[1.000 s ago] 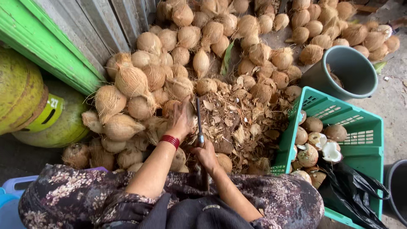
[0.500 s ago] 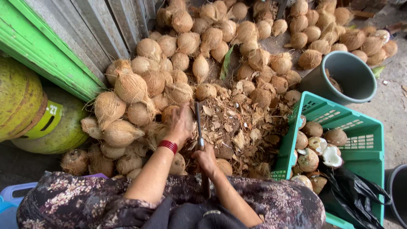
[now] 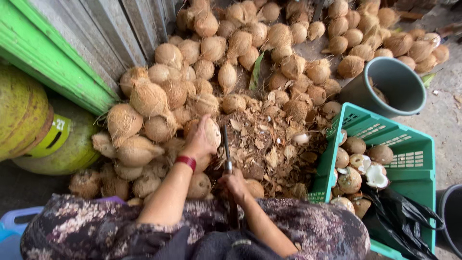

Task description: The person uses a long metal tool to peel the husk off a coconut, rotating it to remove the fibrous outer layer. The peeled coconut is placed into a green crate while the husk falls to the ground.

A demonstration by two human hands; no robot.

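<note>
Left hand reaches forward, fingers wrapped over a coconut, right hand clenched around an upright blade; husk scraps at two o'clock, green crate at three.

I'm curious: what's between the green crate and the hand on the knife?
In the head view, brown husk scraps lie between green plastic crate and right hand.

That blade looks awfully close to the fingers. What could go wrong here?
The left hand grips a coconut right beside the upright blade that the right hand steadies, so a slip could likely cut the fingers. The heap of coconuts slopes toward the person, and one might roll down onto the hands. Loose husk scraps could make the footing unsteady.
</note>
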